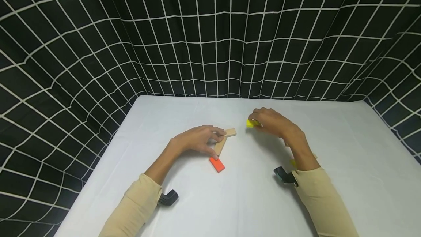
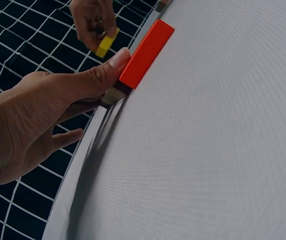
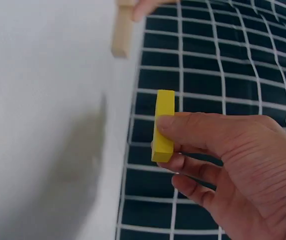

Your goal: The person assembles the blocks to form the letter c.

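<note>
My left hand (image 1: 199, 139) spans a plain wooden block (image 1: 219, 147) lying on the white table, fingertips at its far end and thumb at its near end. The thumb tip also meets the end of an orange-red block (image 1: 217, 164). A second wooden block (image 1: 231, 132) adjoins the far end at an angle, so the pieces form a bent line. To the right, my right hand (image 1: 270, 121) pinches a yellow block (image 3: 164, 127) between thumb and fingers, raised over the table with a shadow below. In the left wrist view, most left fingers are hidden behind the thumb.
Under the right forearm, partly hidden, lie a yellow piece (image 1: 294, 162), a pale wooden piece (image 1: 315, 156) and a reddish piece (image 1: 286, 143). Dark wrist-worn devices (image 1: 168, 197) jut from both sleeves. A black curtain with white grid lines (image 1: 210, 36) surrounds the table (image 1: 204, 207).
</note>
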`<state>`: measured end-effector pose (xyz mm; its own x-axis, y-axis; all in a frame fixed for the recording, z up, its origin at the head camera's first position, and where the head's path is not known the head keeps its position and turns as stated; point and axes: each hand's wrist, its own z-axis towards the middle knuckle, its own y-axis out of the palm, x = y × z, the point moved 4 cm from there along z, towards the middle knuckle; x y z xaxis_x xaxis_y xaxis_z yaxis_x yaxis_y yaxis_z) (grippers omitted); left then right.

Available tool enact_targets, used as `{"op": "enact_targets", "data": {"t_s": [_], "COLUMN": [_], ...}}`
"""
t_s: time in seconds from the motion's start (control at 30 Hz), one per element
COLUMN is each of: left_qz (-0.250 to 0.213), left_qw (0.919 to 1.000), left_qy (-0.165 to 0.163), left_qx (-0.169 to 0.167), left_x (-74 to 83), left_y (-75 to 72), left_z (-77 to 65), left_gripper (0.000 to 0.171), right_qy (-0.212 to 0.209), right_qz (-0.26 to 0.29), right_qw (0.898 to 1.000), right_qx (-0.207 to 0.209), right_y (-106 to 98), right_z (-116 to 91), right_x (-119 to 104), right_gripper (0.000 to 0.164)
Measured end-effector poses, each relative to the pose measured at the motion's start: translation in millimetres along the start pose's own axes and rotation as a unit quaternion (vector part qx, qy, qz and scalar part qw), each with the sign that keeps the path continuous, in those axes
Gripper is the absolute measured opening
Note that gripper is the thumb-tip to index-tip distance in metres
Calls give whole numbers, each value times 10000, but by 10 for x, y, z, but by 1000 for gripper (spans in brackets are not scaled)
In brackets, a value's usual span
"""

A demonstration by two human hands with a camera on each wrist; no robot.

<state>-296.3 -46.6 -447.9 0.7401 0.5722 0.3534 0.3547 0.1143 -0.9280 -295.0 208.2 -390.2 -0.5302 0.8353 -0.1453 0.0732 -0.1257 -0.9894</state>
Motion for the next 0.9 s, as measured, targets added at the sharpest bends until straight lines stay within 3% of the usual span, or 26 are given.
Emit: {"op": "enact_targets", "data": {"t_s": [0.2,0.43,0.7,0.9], "left_qz": [34,80,56,84], "left_qw": [10000,10000,10000,9999], "left_qy": [14,24,65,92], "left_qx": [40,-2,24,22], "left_x": [2,-7,3,-18], "left_y": [-7,5,4,6], "left_z": [5,6,17,19], "left_gripper": [72,73,73,72], "right_qy": [-117,-177,-57,-130], "right_qz": [195,233,131,-10], "right_qw": [9996,9986,9977,9935], "right_qx": [-177,-446,-664,-1130], "right_y": [158,304,229,210], "right_z": [118,190,114,84], "right_x": [-73,-137,-158,-221], "right_gripper": [23,27,30,36]}}
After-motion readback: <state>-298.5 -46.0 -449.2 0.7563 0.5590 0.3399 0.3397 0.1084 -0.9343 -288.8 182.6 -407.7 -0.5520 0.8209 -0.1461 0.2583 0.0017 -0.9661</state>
